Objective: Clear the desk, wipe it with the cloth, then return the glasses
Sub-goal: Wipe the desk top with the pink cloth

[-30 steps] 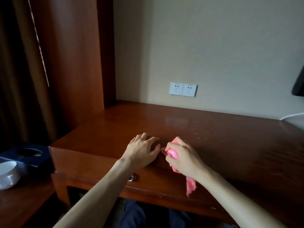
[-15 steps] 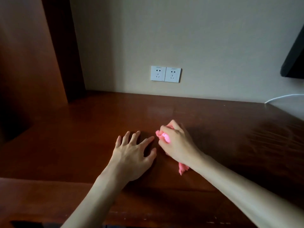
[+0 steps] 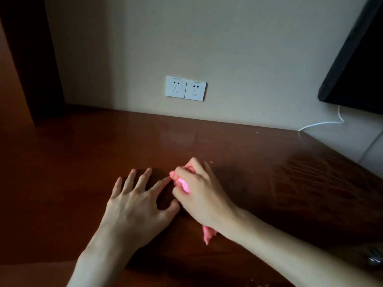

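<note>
A: What is being shown on the glossy reddish-brown wooden counter (image 3: pixel 83 162)?

B: A crumpled pink cloth (image 3: pixel 183 183) is being held against it, near the middle. The cloth is being clutched by the right hand (image 3: pixel 202 195), fingers curled round it. One pink end is being seen at the fingertips, another is sticking out under the wrist toward the near edge.

A: Grip on the right, then?

B: Closed round the cloth, bunched tight. The hand is being pressed down on the counter top with the cloth under it.

A: And the left hand (image 3: pixel 134 206)?

B: It is being laid flat on the counter just beside the right one, palm down, fingers spread and straight. Nothing is being held; its grip is wide. Its index fingertip is lying right at the cloth edge; actual contact cannot be told.

A: Background?

B: A white double wall socket plate (image 3: pixel 186 88) is being seen on the beige wall above the counter's far edge. A black flat screen (image 3: pixel 356 59) is being cut off at the upper right, and a thin white cable (image 3: pixel 323 123) is being run below it. Glare streaks are being seen on the counter's right part.
</note>
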